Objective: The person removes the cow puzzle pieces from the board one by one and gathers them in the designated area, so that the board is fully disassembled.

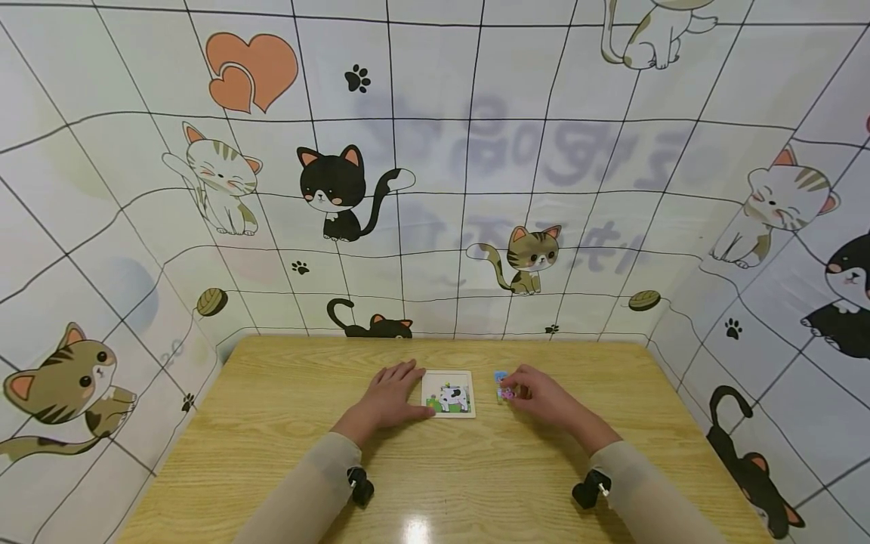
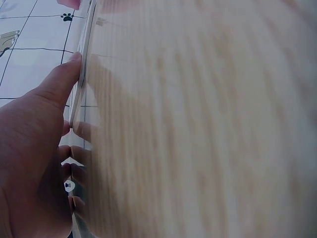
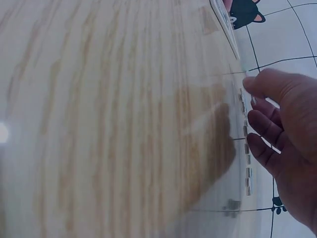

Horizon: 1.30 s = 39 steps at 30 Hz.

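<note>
A square framed puzzle board point(image 1: 448, 372) with a cow picture in its lower part lies on the table. My left hand point(image 1: 389, 398) holds its left side, thumb at the lower left corner and fingers at the upper left; the left wrist view shows the thumb point(image 2: 62, 79) against the board's thin edge point(image 2: 85, 59). Right of the board, blue and green puzzle pieces point(image 1: 500, 375) lie partly under my right hand point(image 1: 544, 397), whose thumb and forefinger pinch a pink-purple piece point(image 1: 507, 394). In the right wrist view, pieces point(image 3: 248, 173) stretch along below the curled fingers point(image 3: 265, 129).
The wooden table point(image 1: 435, 461) reaches out around both hands. Behind it and at both sides hang white sheets point(image 1: 435, 181) with a grid and cartoon cats. A dark device sits at each sleeve cuff.
</note>
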Available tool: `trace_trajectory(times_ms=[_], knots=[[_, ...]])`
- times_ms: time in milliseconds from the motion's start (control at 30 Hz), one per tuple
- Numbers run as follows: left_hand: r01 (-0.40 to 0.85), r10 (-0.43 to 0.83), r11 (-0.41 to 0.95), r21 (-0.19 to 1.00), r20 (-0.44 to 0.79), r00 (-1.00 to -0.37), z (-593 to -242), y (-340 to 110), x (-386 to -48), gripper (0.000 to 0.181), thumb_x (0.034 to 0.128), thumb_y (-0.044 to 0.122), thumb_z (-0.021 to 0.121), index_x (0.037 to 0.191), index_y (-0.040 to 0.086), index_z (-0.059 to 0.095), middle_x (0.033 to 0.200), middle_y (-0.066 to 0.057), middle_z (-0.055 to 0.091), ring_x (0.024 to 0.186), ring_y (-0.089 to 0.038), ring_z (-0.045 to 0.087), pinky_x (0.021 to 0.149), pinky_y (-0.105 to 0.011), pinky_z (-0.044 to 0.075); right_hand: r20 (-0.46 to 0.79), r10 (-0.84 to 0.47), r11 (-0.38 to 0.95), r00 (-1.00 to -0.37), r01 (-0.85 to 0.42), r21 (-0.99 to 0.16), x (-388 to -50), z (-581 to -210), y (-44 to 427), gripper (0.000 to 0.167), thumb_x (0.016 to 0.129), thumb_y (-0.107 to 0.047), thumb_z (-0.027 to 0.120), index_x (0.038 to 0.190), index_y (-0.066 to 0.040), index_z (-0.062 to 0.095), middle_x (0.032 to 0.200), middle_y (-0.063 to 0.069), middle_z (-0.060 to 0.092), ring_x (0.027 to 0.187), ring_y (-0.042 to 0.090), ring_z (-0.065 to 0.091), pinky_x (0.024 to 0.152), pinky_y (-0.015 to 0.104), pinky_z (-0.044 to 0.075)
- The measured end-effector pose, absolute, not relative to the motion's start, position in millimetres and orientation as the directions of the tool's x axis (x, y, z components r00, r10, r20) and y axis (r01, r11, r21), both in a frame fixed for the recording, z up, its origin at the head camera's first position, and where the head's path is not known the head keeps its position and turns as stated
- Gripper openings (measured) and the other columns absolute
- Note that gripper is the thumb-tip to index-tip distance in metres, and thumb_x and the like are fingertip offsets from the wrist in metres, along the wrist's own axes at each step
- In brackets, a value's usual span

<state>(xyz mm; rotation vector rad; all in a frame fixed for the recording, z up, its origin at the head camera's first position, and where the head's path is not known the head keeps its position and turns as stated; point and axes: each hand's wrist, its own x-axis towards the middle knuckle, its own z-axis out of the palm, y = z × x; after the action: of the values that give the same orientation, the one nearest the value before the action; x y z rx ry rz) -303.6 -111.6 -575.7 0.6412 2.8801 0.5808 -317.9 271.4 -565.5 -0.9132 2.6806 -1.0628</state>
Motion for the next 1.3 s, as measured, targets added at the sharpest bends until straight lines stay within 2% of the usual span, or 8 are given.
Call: trace_trajectory(times_ms=[267, 567, 1300], knots=[[0.382, 0.434, 0.834, 0.397, -0.044, -0.9, -576.3, -111.5, -304.0, 0.096, 0.0985, 0.07, 0.072, 0.173, 0.019, 0.041, 0.181, -0.012, 0.028, 0.166, -0.041, 0.025, 0.132, -0.065, 0.02, 0.063, -0.577, 0.607, -0.814, -0.479, -0.634, -320.2, -571.6, 270.1, 0.021, 0.11, -0.012, 0.072, 0.129, -0.009, 0.078, 0.11, 0.003, 0.062, 0.087, 0.012, 0.054, 0.073, 0.029, 0.051], [0.381, 0.431, 0.837, 0.392, -0.044, -0.901, -576.6, -110.9, -303.7, 0.095, 0.0986, 0.07, 0.072, 0.173, 0.019, 0.041, 0.181, -0.012, 0.028, 0.166, -0.04, 0.025, 0.132, -0.065, 0.02, 0.035, -0.556, 0.631, -0.83, -0.449, -0.632, -320.7, -572.0, 268.6, 0.02, 0.11, -0.013, 0.073, 0.129, -0.011, 0.078, 0.113, 0.001, 0.062, 0.09, 0.012, 0.055, 0.075, 0.03, 0.052], [0.38, 0.428, 0.843, 0.381, -0.048, -0.902, -579.2, -111.2, -305.5, 0.095, 0.0987, 0.072, 0.071, 0.173, 0.021, 0.04, 0.182, -0.01, 0.027, 0.166, -0.039, 0.025, 0.132, -0.065, 0.019, 0.018, -0.519, 0.642, -0.855, -0.404, -0.651, -317.6, -570.1, 268.1, 0.021, 0.108, -0.009, 0.073, 0.129, -0.007, 0.075, 0.114, 0.003, 0.061, 0.091, 0.013, 0.056, 0.077, 0.031, 0.053]])
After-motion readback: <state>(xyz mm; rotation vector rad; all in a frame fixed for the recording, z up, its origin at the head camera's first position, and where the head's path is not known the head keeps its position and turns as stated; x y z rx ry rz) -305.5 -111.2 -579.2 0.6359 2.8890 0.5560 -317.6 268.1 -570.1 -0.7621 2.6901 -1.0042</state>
